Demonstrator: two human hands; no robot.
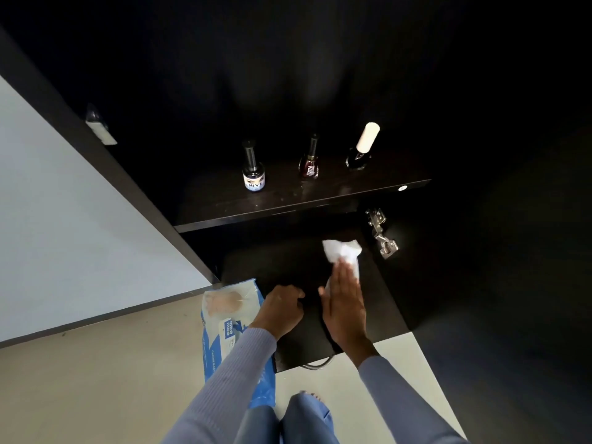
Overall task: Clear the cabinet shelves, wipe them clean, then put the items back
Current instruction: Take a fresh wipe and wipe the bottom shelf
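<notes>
Furthest to the left of the left hand (282,307), a blue pack of wet wipes (224,328) lay on the floor, touching that wrist's outer side; it was probably kept there so a fresh sheet could be pulled without shifting position. The left hand itself sat on the front edge of the lower shelf (288,264), fingers curled under and holding nothing that could be seen, most likely as a brace for the crouched body while the other arm worked.

Just to its right, the right hand (344,304) lay flat with straight fingers pressing a crumpled white wipe (341,251) onto the dark board, the wipe bunched ahead of the fingertips. A flat palm spreads pressure, which suited a sweeping stroke toward the back corner.

Above and beyond both hands, on the upper shelf (288,203), three small bottles stood upright in a row: a labelled one (253,174), a dark red one (309,168), and a black one with a white cap (360,155). Judging by that, the upper shelf was either done and restocked, or not yet cleared.

Right of the right hand, a metal hinge (382,233) was fixed to the cabinet side.
</notes>
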